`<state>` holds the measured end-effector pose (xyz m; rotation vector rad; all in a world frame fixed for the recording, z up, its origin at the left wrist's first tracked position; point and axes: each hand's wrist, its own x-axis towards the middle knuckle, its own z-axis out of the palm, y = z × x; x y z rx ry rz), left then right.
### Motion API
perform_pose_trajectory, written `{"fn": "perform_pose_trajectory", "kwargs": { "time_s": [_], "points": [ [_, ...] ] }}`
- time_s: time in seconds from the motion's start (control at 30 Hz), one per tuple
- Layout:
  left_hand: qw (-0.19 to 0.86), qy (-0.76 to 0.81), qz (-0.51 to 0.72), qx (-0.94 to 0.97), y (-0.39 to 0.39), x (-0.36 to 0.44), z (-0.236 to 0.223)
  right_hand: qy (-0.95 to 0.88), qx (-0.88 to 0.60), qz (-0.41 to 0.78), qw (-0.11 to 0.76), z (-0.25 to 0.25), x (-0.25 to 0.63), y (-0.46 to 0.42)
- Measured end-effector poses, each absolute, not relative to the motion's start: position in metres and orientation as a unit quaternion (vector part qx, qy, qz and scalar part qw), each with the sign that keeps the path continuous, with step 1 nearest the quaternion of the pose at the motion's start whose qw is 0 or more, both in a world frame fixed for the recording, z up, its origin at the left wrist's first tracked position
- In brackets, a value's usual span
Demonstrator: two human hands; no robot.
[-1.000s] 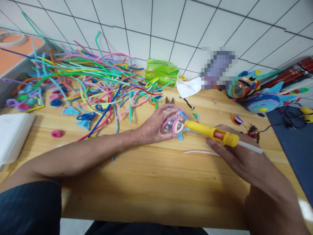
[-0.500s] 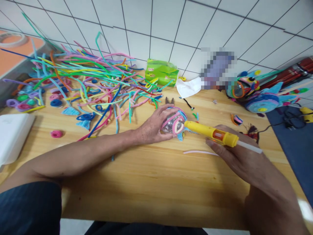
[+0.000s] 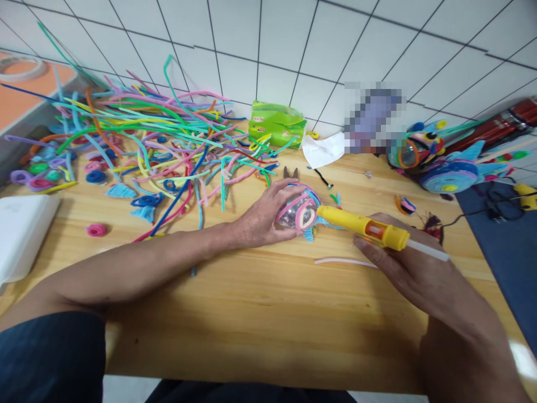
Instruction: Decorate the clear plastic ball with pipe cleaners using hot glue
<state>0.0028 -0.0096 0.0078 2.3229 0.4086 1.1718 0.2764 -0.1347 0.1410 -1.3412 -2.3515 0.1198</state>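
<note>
My left hand (image 3: 263, 215) is wrapped round a clear ball (image 3: 301, 211) trimmed with pink and blue pipe cleaners, holding it down on the wooden table (image 3: 260, 313). My right hand (image 3: 409, 266) grips a yellow glue gun (image 3: 363, 226) with a white glue stick out of its back end. The gun's nozzle touches the right side of the ball. A loose pink pipe cleaner (image 3: 342, 261) lies on the table just under the gun.
A big heap of coloured pipe cleaners (image 3: 142, 140) covers the back left. A green packet (image 3: 277, 123) and pliers (image 3: 291, 172) lie behind the ball. A finished pipe-cleaner figure (image 3: 444, 162) sits at the right, a white box (image 3: 20, 229) at the left edge.
The glue gun's nozzle has crept slightly up and right against the ball. Both hands otherwise stay in place.
</note>
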Motion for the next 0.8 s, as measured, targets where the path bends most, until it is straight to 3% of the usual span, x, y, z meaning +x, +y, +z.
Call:
{"fn": "perform_pose_trajectory", "kwargs": {
  "time_s": [0.8],
  "points": [
    [0.253, 0.158, 0.422, 0.856, -0.0096, 0.0028, 0.0077, -0.842, -0.501, 0.054, 0.192, 0.1460, 0.2757, -0.1353]
  ]
}}
